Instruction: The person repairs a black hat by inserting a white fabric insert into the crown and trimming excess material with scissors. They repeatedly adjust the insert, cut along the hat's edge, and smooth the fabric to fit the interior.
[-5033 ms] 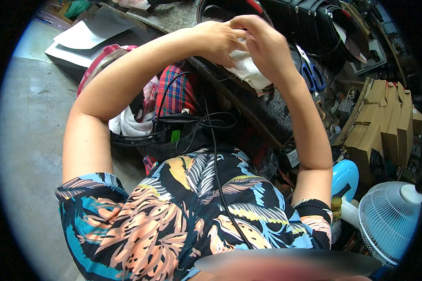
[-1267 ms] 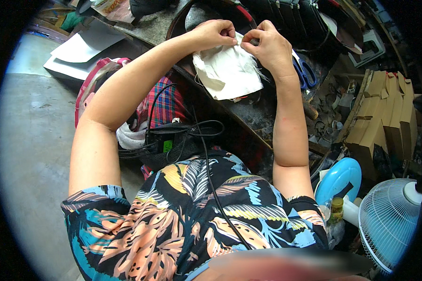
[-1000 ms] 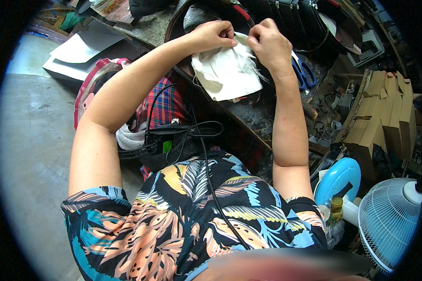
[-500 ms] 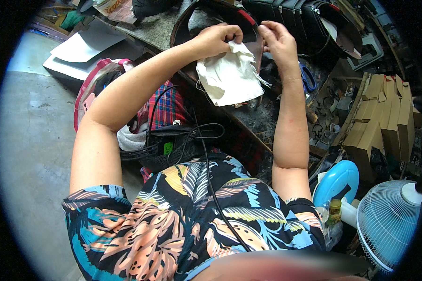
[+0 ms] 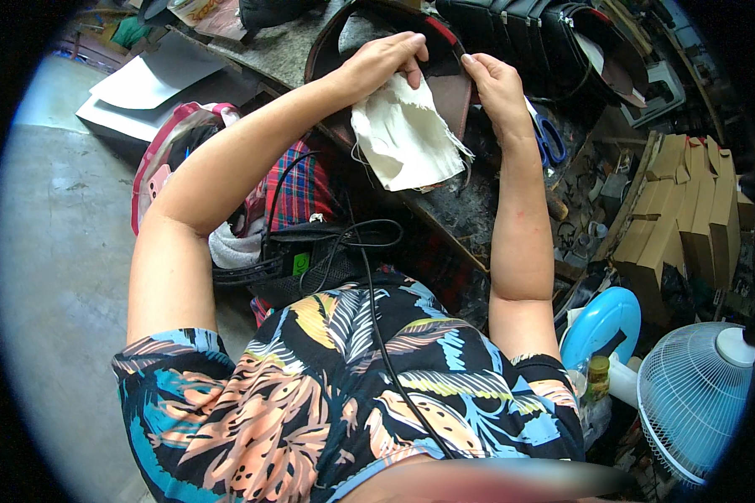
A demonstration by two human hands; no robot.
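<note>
A frayed white cloth [image 5: 407, 142] hangs below my left hand [image 5: 386, 63], whose curled fingers hold its upper end. Behind it stands a dark, curved bag-like piece [image 5: 323, 54] with brown inner surfaces and a red strip on its upper rim. My right hand [image 5: 499, 88] is closed in a pinch at the right edge of this piece, beside the red strip. What lies between the left fingertips besides the cloth is hidden. Just right of my right wrist lie blue-handled scissors [image 5: 551, 141].
Several black bags [image 5: 537, 42] are stacked at the far right. Folded cardboard [image 5: 688, 210] stands at the right, above a white fan [image 5: 696, 402] and a blue round stool seat [image 5: 604, 327]. A pink-rimmed bag [image 5: 147, 180] and black cables [image 5: 369, 235] are near my left arm.
My right hand has lowered slightly, and its spread fingers have closed at the piece's edge. My left hand has shifted a little up and left, with the cloth hanging flatter.
</note>
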